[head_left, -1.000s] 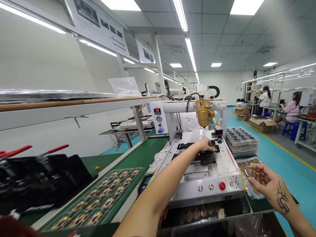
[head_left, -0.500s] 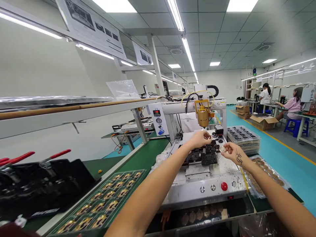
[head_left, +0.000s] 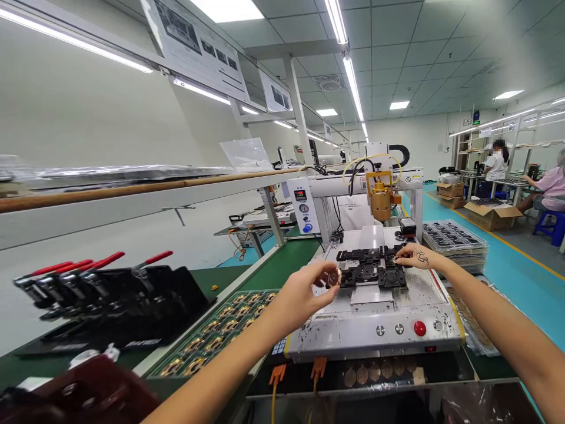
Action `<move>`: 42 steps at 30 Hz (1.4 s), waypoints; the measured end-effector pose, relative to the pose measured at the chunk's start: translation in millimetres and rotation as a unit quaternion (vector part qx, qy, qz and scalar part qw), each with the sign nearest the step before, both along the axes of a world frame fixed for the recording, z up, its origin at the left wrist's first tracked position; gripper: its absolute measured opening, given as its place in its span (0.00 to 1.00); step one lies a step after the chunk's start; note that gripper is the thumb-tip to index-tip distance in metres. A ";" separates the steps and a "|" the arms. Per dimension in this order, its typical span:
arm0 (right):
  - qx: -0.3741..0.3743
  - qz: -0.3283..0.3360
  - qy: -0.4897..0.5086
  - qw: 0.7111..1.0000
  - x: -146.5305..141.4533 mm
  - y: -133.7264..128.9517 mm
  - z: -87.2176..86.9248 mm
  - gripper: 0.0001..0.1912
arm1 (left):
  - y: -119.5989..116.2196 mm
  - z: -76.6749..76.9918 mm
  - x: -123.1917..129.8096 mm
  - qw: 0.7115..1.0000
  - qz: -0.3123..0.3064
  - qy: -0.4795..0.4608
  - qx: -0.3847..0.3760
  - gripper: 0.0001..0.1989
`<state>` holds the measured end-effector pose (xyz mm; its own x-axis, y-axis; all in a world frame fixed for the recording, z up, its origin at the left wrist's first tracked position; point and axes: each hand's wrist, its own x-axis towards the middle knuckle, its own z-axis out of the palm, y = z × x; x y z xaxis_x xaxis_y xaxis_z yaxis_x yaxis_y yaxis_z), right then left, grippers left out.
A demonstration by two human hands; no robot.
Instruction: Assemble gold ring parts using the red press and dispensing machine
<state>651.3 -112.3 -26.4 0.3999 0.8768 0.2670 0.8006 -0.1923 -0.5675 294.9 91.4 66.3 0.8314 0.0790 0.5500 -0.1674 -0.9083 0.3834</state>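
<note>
Between the fingers of my left hand (head_left: 315, 288) is a round metallic part (head_left: 334, 277), held at the left front of the black fixture (head_left: 366, 270). My right hand (head_left: 412, 256) pinches a small round part (head_left: 396, 259) at the right side of that fixture, its fingertips low over the black plates. The fixture lies on the white bed of a dispensing machine (head_left: 375, 335). Above and behind it hangs the machine's gold head (head_left: 380, 201). A green tray of round gold-coloured parts (head_left: 214, 327) is left of the machine.
Black jigs with red-handled clamps (head_left: 145, 294) stand at the left. Stacked clear trays (head_left: 457, 244) and a tray of round discs (head_left: 472, 315) are on the right. A control box (head_left: 302, 206) is behind the fixture. Two people sit or stand in the right background.
My left hand has moved left and nearer, away from the fixture's back, holding a round part. My right hand has shifted onto the fixture's right side. The view has turned left.
</note>
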 end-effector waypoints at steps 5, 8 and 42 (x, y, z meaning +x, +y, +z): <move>0.003 -0.017 -0.054 0.998 -0.7 4.3 3.0 0.16 | 1.0 -10.1 -34.1 1.000 0.015 0.002 -0.019 0.11; 0.019 -0.035 -0.075 0.996 -6.0 7.4 6.4 0.16 | -12.4 -14.7 -34.3 0.999 -0.007 -0.014 -0.034 0.12; 0.051 -0.068 -0.111 0.990 -235.6 -110.7 -173.8 0.12 | -114.7 -267.0 -19.3 0.962 -0.147 0.188 -0.131 0.20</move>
